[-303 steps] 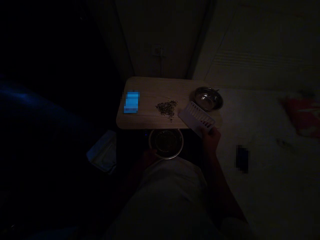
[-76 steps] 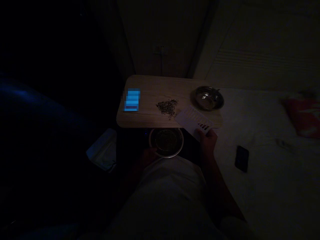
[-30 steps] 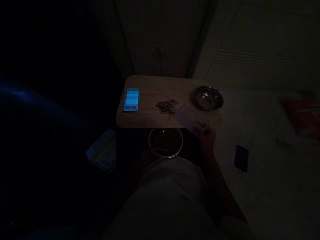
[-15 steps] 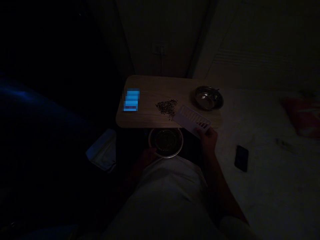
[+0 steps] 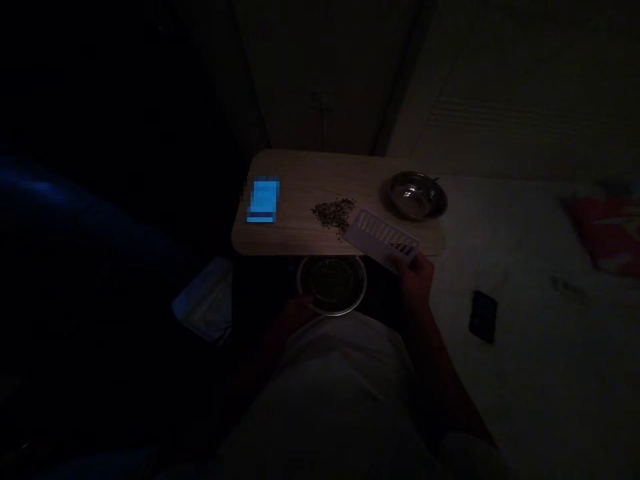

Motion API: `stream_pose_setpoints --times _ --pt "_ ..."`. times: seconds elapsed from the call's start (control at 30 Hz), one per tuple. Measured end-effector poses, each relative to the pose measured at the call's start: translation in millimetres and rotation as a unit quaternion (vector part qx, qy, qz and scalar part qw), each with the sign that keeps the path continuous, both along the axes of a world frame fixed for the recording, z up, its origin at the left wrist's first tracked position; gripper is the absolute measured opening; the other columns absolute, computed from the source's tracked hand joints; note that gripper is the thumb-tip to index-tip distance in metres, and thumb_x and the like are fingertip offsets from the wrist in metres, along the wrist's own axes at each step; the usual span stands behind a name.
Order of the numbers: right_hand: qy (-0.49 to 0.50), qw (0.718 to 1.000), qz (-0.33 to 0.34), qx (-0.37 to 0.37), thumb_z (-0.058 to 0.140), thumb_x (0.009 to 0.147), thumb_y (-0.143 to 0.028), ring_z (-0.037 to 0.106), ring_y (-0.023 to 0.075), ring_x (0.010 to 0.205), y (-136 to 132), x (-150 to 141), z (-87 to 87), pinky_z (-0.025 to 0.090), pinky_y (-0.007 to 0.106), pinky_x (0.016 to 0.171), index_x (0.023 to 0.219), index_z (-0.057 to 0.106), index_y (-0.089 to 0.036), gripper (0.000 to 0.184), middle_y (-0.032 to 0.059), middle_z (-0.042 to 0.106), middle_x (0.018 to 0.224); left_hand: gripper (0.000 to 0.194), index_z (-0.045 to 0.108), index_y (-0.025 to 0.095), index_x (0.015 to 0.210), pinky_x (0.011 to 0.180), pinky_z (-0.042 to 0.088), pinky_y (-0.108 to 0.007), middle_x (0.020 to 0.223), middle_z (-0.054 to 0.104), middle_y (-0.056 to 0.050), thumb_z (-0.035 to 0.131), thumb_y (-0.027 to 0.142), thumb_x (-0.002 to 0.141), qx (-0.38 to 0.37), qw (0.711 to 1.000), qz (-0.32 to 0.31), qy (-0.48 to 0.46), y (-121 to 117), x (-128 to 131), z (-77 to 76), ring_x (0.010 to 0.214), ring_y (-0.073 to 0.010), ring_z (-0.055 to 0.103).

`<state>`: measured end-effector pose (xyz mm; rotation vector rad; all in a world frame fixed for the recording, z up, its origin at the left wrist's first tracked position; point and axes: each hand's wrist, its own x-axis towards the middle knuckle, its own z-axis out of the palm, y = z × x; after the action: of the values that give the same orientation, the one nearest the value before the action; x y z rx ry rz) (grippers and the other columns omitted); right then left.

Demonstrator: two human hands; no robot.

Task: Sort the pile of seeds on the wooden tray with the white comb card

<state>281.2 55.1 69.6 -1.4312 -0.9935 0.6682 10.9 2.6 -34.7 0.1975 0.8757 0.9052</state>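
Note:
In dim light, my right hand (image 5: 416, 275) grips the near right end of a pale, flat slotted plate (image 5: 371, 245). The plate is tilted over the front of the wooden table (image 5: 295, 241), its far left end beside a loose pile of small dark grains (image 5: 333, 213). Below the table's front edge, close to my body, my left hand (image 5: 300, 308) grasps the near left rim of a round metal bowl (image 5: 363, 293). The inside of that bowl is dark, and what it contains is hard to make out.
A second metal bowl (image 5: 417, 200) stands at the table's right end. A lit, blurred-out screen (image 5: 263, 200) lies at the left end. A pale bag (image 5: 207, 303) is at the lower left. On the white surface to the right are a dark phone (image 5: 483, 317) and a red item (image 5: 605, 233).
My right hand and the slotted plate have shifted very slightly. The left hand, the bowl and the grain pile look the same.

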Motion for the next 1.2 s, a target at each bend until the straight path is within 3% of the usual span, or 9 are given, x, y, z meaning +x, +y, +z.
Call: stream_pose_setpoints --times 0.2,0.5,0.67,0.8,1.0,1.2 --pt "-0.004 1.0 0.021 -0.006 0.074 0.071 -0.033 0.07 0.0212 0.081 2 -5 -0.5 0.056 0.036 0.08 0.09 0.074 -0.017 0.025 0.0047 0.078 0.089 0.02 0.073 0.02 0.078 0.098 0.049 -0.047 0.078 0.078 -0.007 0.076 0.014 0.06 0.007 0.999 0.014 0.04 2 -5 -17.8 0.102 -0.0372 0.07" --pt "-0.017 0.999 0.037 -0.006 0.074 0.073 -0.036 0.07 0.0216 0.083 6 -4 -0.9 0.056 0.037 0.081 0.092 0.074 -0.018 0.026 0.0046 0.078 0.092 0.031 0.074 0.018 0.094 0.102 0.047 -0.053 0.087 0.078 -0.011 0.074 0.021 0.063 0.023 0.999 -0.003 -0.028 4 6 9.3 0.112 -0.0408 0.067" --pt "-0.022 0.999 0.05 -0.005 0.073 0.074 -0.034 0.069 0.0206 0.081 6 -5 -1.7 0.055 0.036 0.08 0.092 0.074 -0.017 0.025 0.0034 0.077 0.09 0.031 0.072 0.024 0.09 0.104 0.046 -0.048 0.089 0.078 -0.006 0.074 0.012 0.061 0.023 0.999 0.024 -0.004 -6 0 4.6 0.116 -0.0365 0.066" --pt "-0.022 0.998 0.058 -0.01 0.073 0.074 -0.035 0.069 0.0204 0.08 5 -6 -1.7 0.054 0.034 0.078 0.093 0.074 -0.017 0.026 0.0032 0.077 0.09 0.029 0.072 0.023 0.092 0.102 0.048 -0.05 0.091 0.078 -0.008 0.074 0.018 0.063 0.005 1.0 0.014 0.01 -3 -2 -1.4 0.115 -0.038 0.066" --pt "-0.025 0.998 0.055 -0.006 0.074 0.075 -0.035 0.068 0.0199 0.079 6 -6 -2.8 0.054 0.033 0.077 0.093 0.075 -0.018 0.025 0.003 0.077 0.09 0.035 0.072 0.017 0.096 0.101 0.048 -0.052 0.091 0.078 -0.011 0.074 0.024 0.062 -0.008 0.999 -0.03 -0.011 9 3 2.7 0.108 -0.0397 0.069" --pt "-0.011 0.997 0.072 -0.014 0.074 0.074 -0.034 0.069 0.0203 0.08 7 -7 -3.5 0.054 0.034 0.078 0.094 0.075 -0.018 0.026 0.0022 0.077 0.089 0.033 0.071 0.022 0.099 0.097 0.051 -0.051 0.087 0.078 -0.006 0.073 0.024 0.066 0.007 1.0 -0.01 -0.014 3 0 4.4 0.102 -0.0356 0.072"
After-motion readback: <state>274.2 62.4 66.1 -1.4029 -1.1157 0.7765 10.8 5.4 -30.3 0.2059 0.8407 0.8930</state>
